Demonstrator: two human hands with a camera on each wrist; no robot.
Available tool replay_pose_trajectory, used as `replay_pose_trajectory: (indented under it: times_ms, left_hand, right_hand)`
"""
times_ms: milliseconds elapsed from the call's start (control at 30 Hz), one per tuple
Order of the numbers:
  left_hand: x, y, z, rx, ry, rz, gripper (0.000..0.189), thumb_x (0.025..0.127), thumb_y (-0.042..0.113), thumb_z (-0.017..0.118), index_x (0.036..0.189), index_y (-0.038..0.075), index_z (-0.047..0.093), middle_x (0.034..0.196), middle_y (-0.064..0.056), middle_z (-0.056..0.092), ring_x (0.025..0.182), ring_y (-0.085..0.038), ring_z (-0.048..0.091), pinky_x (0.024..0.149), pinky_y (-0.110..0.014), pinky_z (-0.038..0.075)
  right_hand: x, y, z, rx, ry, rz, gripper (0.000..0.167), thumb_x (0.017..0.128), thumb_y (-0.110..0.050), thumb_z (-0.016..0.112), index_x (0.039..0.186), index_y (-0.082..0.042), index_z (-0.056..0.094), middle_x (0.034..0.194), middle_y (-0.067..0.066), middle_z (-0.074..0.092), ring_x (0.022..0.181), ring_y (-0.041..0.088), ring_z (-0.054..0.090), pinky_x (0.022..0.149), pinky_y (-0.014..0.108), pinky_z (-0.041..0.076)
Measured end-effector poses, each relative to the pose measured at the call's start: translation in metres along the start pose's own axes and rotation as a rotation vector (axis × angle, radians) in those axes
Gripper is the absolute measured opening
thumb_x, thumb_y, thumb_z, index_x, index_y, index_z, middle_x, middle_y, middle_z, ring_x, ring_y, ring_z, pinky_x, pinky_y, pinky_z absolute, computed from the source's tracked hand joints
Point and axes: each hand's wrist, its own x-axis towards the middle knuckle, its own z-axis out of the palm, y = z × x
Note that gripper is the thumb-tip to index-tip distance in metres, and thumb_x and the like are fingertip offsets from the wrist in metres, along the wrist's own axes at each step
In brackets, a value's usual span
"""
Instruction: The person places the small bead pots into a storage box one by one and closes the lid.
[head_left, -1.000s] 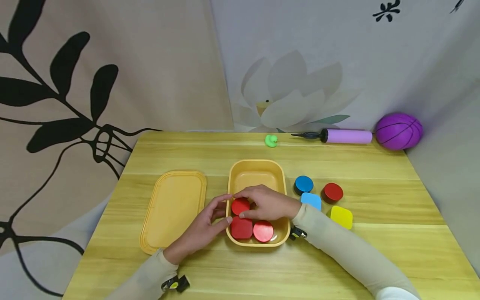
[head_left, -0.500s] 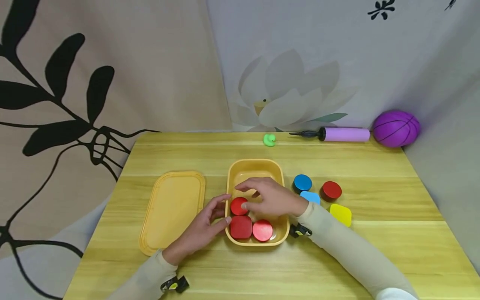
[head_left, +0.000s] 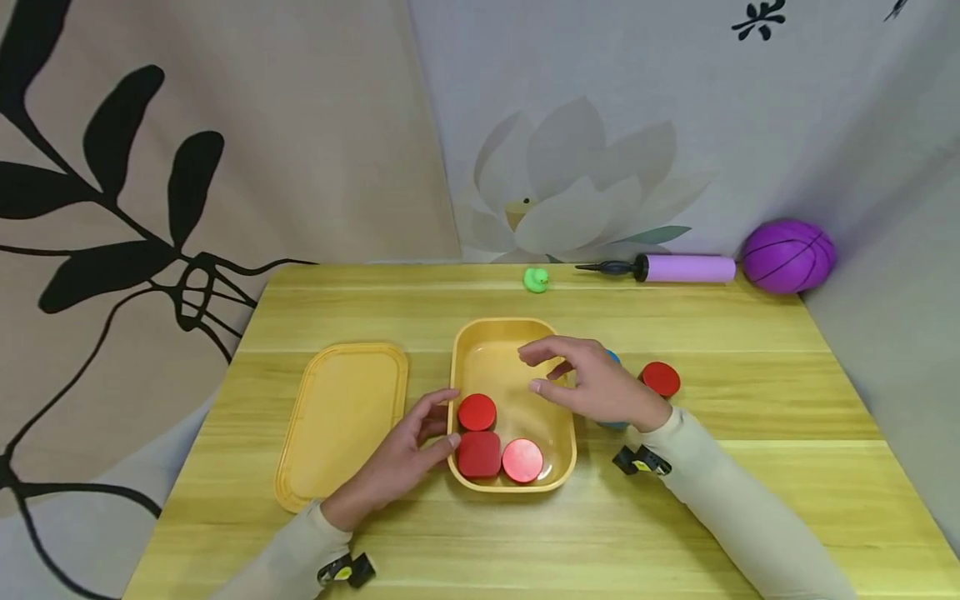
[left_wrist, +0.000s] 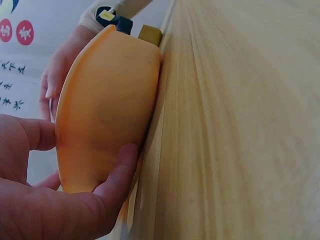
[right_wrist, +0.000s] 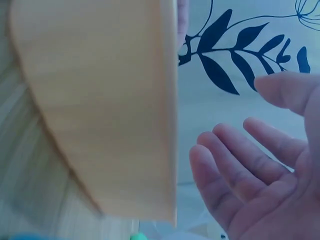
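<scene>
A yellow-orange plastic container stands on the table. Inside, toward its near left, lie two round red blocks and a square red block. My left hand grips the container's left wall: fingertips sit at the rim, another finger presses the outer side low down. Over the container's right edge is my right hand, fingers bent loosely apart with nothing between them. Behind it, mostly hidden, are a blue block and a light blue one. A dark red round block lies just right.
A matching yellow lid lies flat left of the container. Along the back stand a green toy duck, a purple hand pump and a purple ball. A yellow block shows behind the container in the left wrist view.
My right hand has drawn away from the red round block at the left of the container, rightward to its right edge. The left hand stays at the left wall.
</scene>
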Motion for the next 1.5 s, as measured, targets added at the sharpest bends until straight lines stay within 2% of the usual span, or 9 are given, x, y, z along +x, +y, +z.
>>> replay_pose_trajectory:
  times_ms: [133, 367, 600, 800, 867, 1000, 1067, 1233, 1500]
  left_hand:
    - [0.0, 0.001, -0.001, 0.005, 0.0, 0.003, 0.061, 0.106, 0.023, 0.067, 0.161, 0.027, 0.039, 0.149, -0.017, 0.048, 0.135, -0.036, 0.055, 0.09, -0.032, 0.063]
    - [0.003, -0.001, -0.001, -0.009, -0.01, 0.014, 0.063, 0.106, 0.022, 0.068, 0.161, 0.024, 0.038, 0.148, -0.018, 0.049, 0.134, -0.036, 0.056, 0.09, -0.032, 0.063]
    - [0.001, 0.0, 0.0, -0.03, -0.006, 0.001, 0.063, 0.106, 0.021, 0.067, 0.162, 0.024, 0.038, 0.148, -0.019, 0.049, 0.135, -0.036, 0.055, 0.09, -0.033, 0.063]
    - [0.0, 0.0, 0.001, -0.033, -0.007, -0.007, 0.063, 0.106, 0.021, 0.067, 0.162, 0.024, 0.038, 0.149, -0.019, 0.049, 0.136, -0.037, 0.055, 0.09, -0.033, 0.063]
    - [0.0, 0.0, 0.0, -0.028, -0.006, -0.009, 0.063, 0.106, 0.021, 0.067, 0.161, 0.024, 0.038, 0.149, -0.019, 0.049, 0.136, -0.037, 0.055, 0.09, -0.033, 0.063]
    - [-0.001, 0.0, 0.0, -0.024, -0.006, -0.01, 0.063, 0.105, 0.021, 0.067, 0.161, 0.024, 0.038, 0.149, -0.018, 0.049, 0.136, -0.036, 0.055, 0.09, -0.033, 0.063]
    - [-0.001, 0.0, 0.0, -0.021, -0.007, -0.007, 0.063, 0.106, 0.021, 0.067, 0.161, 0.024, 0.039, 0.149, -0.018, 0.049, 0.136, -0.037, 0.054, 0.09, -0.032, 0.063]
    - [-0.001, -0.001, -0.001, -0.022, -0.007, 0.005, 0.062, 0.106, 0.022, 0.067, 0.161, 0.024, 0.039, 0.148, -0.019, 0.05, 0.136, -0.037, 0.054, 0.091, -0.031, 0.063]
    - [-0.003, -0.002, -0.001, -0.024, -0.006, 0.008, 0.063, 0.106, 0.023, 0.067, 0.162, 0.023, 0.038, 0.148, -0.019, 0.05, 0.137, -0.037, 0.054, 0.091, -0.03, 0.062]
  right_hand:
    - [-0.012, 0.005, -0.013, -0.001, 0.05, 0.01, 0.038, 0.1, -0.021, 0.075, 0.137, -0.012, 0.067, 0.13, 0.008, 0.073, 0.119, 0.031, 0.07, 0.09, 0.034, 0.063]
    - [-0.032, 0.023, -0.037, -0.061, 0.142, 0.049, 0.035, 0.101, -0.014, 0.073, 0.136, -0.01, 0.068, 0.131, 0.008, 0.073, 0.117, 0.028, 0.071, 0.091, 0.029, 0.061]
    - [-0.056, 0.039, -0.058, -0.111, 0.2, 0.157, 0.034, 0.101, -0.018, 0.074, 0.135, -0.011, 0.069, 0.134, 0.008, 0.072, 0.118, 0.029, 0.07, 0.097, 0.028, 0.06]
    - [-0.084, 0.053, -0.072, -0.17, 0.242, 0.232, 0.035, 0.1, -0.019, 0.076, 0.134, -0.015, 0.069, 0.135, 0.008, 0.071, 0.125, 0.03, 0.066, 0.104, 0.007, 0.044]
    - [-0.091, 0.057, -0.076, -0.185, 0.239, 0.256, 0.036, 0.1, -0.021, 0.077, 0.134, -0.017, 0.069, 0.137, 0.008, 0.071, 0.127, 0.034, 0.065, 0.107, 0.009, 0.045]
    - [-0.104, 0.066, -0.081, -0.203, 0.203, 0.313, 0.041, 0.1, -0.024, 0.076, 0.139, -0.013, 0.066, 0.14, 0.011, 0.069, 0.129, 0.043, 0.063, 0.112, 0.04, 0.051]
    - [-0.11, 0.072, -0.082, -0.204, 0.188, 0.335, 0.043, 0.101, -0.024, 0.075, 0.141, -0.011, 0.065, 0.141, 0.012, 0.068, 0.129, 0.042, 0.063, 0.11, 0.047, 0.051]
    - [-0.123, 0.086, -0.084, -0.158, 0.161, 0.373, 0.048, 0.101, -0.022, 0.074, 0.146, -0.009, 0.061, 0.144, 0.014, 0.065, 0.127, 0.037, 0.064, 0.098, 0.017, 0.055]
    - [-0.131, 0.092, -0.084, -0.058, 0.056, 0.431, 0.058, 0.101, -0.021, 0.074, 0.153, -0.006, 0.052, 0.146, 0.023, 0.059, 0.112, 0.033, 0.07, 0.086, 0.02, 0.059]
